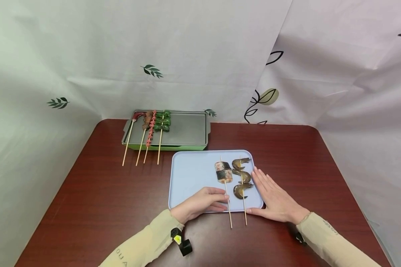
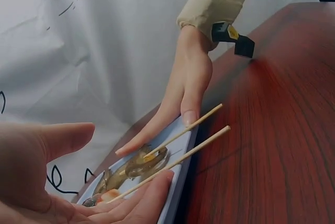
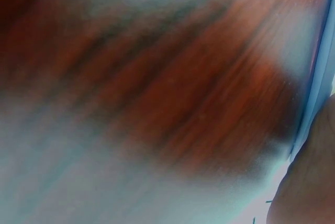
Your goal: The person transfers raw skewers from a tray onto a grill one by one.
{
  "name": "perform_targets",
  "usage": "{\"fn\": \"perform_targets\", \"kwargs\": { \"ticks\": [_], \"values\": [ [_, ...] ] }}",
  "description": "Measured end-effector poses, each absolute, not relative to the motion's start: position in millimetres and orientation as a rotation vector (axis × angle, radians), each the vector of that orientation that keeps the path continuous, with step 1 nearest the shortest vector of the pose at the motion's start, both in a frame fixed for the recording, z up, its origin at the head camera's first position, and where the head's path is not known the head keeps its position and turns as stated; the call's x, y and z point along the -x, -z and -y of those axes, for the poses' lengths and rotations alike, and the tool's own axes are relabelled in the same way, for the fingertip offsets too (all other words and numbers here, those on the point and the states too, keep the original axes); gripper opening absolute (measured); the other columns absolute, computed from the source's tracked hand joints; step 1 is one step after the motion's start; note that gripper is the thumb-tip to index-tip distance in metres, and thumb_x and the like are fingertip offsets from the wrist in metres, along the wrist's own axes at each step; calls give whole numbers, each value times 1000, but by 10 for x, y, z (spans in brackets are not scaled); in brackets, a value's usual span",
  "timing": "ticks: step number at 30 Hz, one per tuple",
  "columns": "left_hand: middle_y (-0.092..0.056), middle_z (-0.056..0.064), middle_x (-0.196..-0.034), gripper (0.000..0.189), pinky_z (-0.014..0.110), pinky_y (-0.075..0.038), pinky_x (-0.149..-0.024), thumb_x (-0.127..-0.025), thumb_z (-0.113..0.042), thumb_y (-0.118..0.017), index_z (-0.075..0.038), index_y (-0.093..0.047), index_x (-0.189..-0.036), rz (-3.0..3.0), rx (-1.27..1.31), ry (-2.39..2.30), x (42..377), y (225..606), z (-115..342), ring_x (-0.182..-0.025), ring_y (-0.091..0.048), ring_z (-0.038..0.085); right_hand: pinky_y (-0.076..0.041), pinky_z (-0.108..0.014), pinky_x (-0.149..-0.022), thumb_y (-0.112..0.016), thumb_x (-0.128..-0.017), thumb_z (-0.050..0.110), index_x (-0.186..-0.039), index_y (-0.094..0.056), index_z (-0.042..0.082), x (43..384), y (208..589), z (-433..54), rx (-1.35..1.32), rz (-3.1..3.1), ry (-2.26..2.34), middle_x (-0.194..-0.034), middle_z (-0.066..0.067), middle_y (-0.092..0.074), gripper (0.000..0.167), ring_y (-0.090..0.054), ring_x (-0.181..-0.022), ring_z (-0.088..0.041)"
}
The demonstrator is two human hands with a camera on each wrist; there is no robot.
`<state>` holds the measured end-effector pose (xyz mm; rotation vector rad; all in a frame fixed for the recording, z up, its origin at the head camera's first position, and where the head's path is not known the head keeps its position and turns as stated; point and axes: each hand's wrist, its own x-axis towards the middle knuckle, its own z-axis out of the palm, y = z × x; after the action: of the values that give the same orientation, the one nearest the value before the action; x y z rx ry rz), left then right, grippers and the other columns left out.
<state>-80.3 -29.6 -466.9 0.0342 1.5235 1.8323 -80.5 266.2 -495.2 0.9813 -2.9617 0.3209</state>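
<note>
A light blue tray (image 1: 190,174) bears two skewers side by side. One is a fish-like skewer (image 1: 224,173) with dark-skinned pale chunks; the other is a shrimp skewer (image 1: 243,178). Both sticks poke past the tray's near edge. My left hand (image 1: 203,202) is over the near edge, fingertips right at the fish skewer's stick. In the left wrist view its thumb (image 2: 68,137) is spread well apart from the fingers. Flat against the tray's right rim rests my right hand (image 1: 275,196), fingers straight, thumb at the near corner. The right wrist view shows mostly blurred tabletop.
Behind the tray to the left stands a grey grill pan (image 1: 190,128) on a green base. Several skewers lie along its left part, including a green pepper skewer (image 1: 162,122), their sticks overhanging the front. White patterned cloth (image 1: 187,55) hangs behind the dark red table (image 1: 97,200).
</note>
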Motion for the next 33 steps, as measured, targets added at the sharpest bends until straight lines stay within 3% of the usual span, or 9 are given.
{"fn": "perform_targets", "kwargs": {
  "ticks": [12,21,33],
  "values": [
    [-66,20,-113,47,38,-61,-83,-101,-12,-63,16,-48,-135,-1577,-46,-1864,798,4692,303,-85,-71,25,-15,-44,-123,-61,-85,77,-159,-18,-5,801,4955,-2667,-981,2954,-327,-166,-22,-13,118,-17,-152,-35],
    [-71,26,-102,45,38,-62,-77,-95,4,-66,14,-49,-135,-1547,-43,-1943,786,4730,310,-77,-71,21,-17,-45,-123,-62,-85,76,-159,-18,-5,801,4968,-2671,-987,2936,-323,-166,-22,-14,118,-18,-152,-35],
    [-72,16,-94,47,36,-63,-72,-91,10,-68,12,-50,-135,-1563,-13,-1972,786,4662,318,-72,-70,19,-16,-46,-123,-61,-85,77,-160,-17,-5,804,4973,-2671,-978,2961,-323,-167,-21,-12,119,-15,-152,-34]
  ]
}}
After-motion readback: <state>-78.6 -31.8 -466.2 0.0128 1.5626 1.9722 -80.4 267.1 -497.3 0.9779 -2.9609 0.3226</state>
